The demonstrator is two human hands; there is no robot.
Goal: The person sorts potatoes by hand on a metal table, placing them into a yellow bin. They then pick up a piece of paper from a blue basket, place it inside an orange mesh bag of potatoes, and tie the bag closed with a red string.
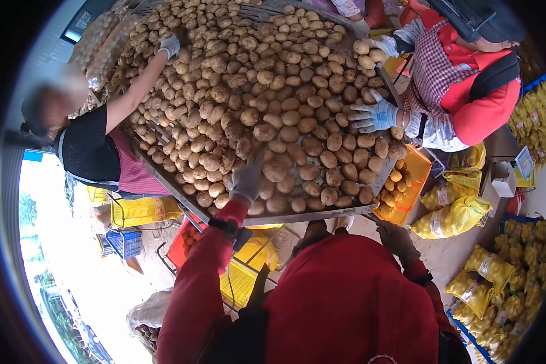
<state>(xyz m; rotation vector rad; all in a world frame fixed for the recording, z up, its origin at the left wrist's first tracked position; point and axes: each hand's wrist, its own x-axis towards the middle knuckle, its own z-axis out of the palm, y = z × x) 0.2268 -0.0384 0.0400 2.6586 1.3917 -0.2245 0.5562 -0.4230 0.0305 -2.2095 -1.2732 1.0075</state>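
A large heap of potatoes (273, 97) covers a metal-edged sorting table (285, 219). My left hand (247, 181), in a light glove and a red sleeve, reaches over the near edge onto the potatoes; it is blurred, so its fingers and anything in them cannot be made out. My right hand (396, 238), in a dark-looking glove, is below the table's near right corner, beside an orange crate (415, 194) with potatoes in it. Shadow hides its fingers.
A co-worker in black (88, 151) reaches in from the left. Another in red (479, 91) has both gloved hands on potatoes at the right. Yellow sacks (452, 218) stand at the right, a red crate (188, 242) and yellow crate (246, 273) below the table.
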